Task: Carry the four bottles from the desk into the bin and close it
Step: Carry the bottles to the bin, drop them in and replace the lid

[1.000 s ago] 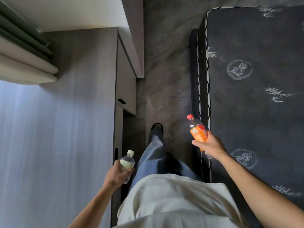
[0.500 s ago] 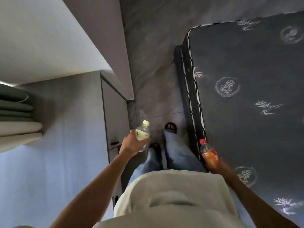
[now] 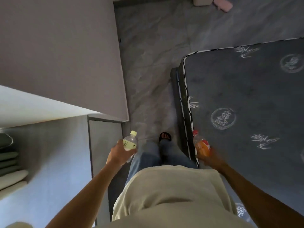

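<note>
1. Clear bottle (image 3: 130, 143): pale yellow-green cap, pale label with dark print, contents not discernible. It is held off any surface, cap tilted up and away from the person, above the floor (image 3: 148, 79) just beside the front corner of the grey cabinet (image 3: 105, 140).
2. Left hand (image 3: 120, 153): fingers wrapped closed round the lower half of the clear bottle; the thumb lies across the label. The base of the bottle shows below the hand.
3. Orange bottle (image 3: 201, 145): red cap, red label, orange liquid filling the body. It is held in the air, cap pointing up and forward, over the long edge of the mattress (image 3: 246, 99) near its side piping.
4. Right hand (image 3: 209, 157): closed round the lower part of the orange bottle. The hand is motion-blurred, so individual finger placement cannot be told.
5. Hands relative to each other: well apart, one on each side of the person's legs, both arms extended forward and down.
6. Person: pale shirt, blue jeans, one dark sandal (image 3: 165, 137) visible on the floor between the two bottles.
7. Surroundings: grey marbled floor runs between the cabinet on the left and the dark patterned mattress on the right. Folded pale and green items (image 3: 9, 163) are stacked at the left edge of the view.
</note>
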A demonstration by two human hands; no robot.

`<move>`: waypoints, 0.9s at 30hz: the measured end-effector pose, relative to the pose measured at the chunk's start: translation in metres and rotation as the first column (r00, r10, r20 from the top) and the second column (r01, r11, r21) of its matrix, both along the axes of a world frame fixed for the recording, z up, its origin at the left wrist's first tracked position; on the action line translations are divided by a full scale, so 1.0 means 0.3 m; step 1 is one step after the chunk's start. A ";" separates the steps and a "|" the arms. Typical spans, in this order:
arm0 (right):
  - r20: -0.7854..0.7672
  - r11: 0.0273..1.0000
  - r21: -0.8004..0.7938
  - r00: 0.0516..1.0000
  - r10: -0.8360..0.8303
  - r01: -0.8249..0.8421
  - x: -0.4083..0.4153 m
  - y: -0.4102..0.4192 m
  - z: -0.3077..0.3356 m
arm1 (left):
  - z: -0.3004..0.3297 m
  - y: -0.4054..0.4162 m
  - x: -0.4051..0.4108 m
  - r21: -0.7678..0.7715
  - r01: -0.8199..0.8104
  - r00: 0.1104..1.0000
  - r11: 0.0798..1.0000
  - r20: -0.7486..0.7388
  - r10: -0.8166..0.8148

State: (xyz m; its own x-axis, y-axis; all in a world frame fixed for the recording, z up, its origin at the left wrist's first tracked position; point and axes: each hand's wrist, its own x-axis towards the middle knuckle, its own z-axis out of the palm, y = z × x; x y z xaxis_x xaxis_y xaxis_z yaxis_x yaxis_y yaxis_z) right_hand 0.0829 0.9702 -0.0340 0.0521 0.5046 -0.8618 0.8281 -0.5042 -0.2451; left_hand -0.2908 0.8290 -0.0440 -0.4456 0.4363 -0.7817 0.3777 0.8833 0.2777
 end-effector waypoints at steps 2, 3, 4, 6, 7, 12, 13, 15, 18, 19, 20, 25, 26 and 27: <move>-0.041 0.999 0.030 0.998 0.039 -0.037 -0.088 0.166 0.001 | -0.002 0.016 -0.034 -0.033 -0.027 1.000 0.999 -0.006 0.027; -0.058 0.996 0.058 0.996 0.072 -0.068 -0.138 0.252 0.003 | -0.005 0.028 -0.052 -0.052 -0.052 0.999 0.997 -0.003 0.052; -0.069 0.991 0.097 0.992 0.104 -0.098 -0.190 0.328 0.006 | -0.010 0.042 -0.072 -0.072 -0.078 0.997 0.994 0.001 0.078; -0.079 0.973 0.167 0.982 0.174 -0.159 -0.285 0.473 0.008 | -0.021 0.071 -0.110 -0.121 -0.120 0.992 0.985 0.012 0.122; -0.078 0.964 0.187 0.976 0.204 -0.187 -0.336 0.542 0.009 | -0.028 0.091 -0.130 -0.149 -0.142 0.989 0.979 0.011 0.145; -0.025 0.962 0.135 0.970 0.243 -0.238 -0.521 0.815 -0.006 | -0.034 0.264 -0.256 -0.185 -0.187 0.981 0.965 0.020 0.194; -0.020 0.965 0.119 0.971 0.240 -0.236 -0.544 0.850 -0.003 | -0.027 0.312 -0.283 -0.194 -0.181 0.982 0.964 0.021 0.189; -0.018 0.970 0.104 0.975 0.222 -0.219 -0.582 0.905 0.004 | -0.011 0.422 -0.334 -0.173 -0.176 0.983 0.969 0.027 0.184; -0.006 0.984 0.094 0.988 0.153 -0.152 -0.610 0.966 0.002 | -0.003 0.626 -0.410 -0.125 -0.165 0.985 0.978 0.038 0.171; 0.007 0.986 0.088 0.990 0.143 -0.143 -0.610 0.981 0.003 | -0.002 0.701 -0.435 -0.118 -0.164 0.985 0.979 0.039 0.169; 0.024 0.987 0.079 0.990 0.139 -0.141 -0.603 0.990 0.003 | 0.000 0.776 -0.458 -0.111 -0.158 0.985 0.981 0.046 0.164; 0.097 0.998 0.021 0.994 0.052 -0.055 -0.566 1.064 0.000 | 0.007 1.184 -0.553 -0.006 -0.081 0.992 0.997 0.097 0.081; 0.116 1.000 0.004 0.993 0.027 -0.027 -0.557 1.087 -0.006 | 0.005 1.266 -0.569 0.022 -0.071 0.992 0.997 0.106 0.068; 0.135 1.000 -0.012 0.991 0.007 -0.006 -0.549 1.113 -0.010 | 0.001 1.345 -0.583 0.046 -0.060 0.992 0.997 0.112 0.055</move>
State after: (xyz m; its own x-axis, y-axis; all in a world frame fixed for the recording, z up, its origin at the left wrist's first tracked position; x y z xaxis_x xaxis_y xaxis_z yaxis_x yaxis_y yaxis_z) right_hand -0.0819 1.3040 -0.0369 0.1651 0.4957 -0.8527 0.8564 -0.5008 -0.1253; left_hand -0.4658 1.2325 -0.0435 -0.3831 0.4515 -0.8059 0.2911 0.8870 0.3586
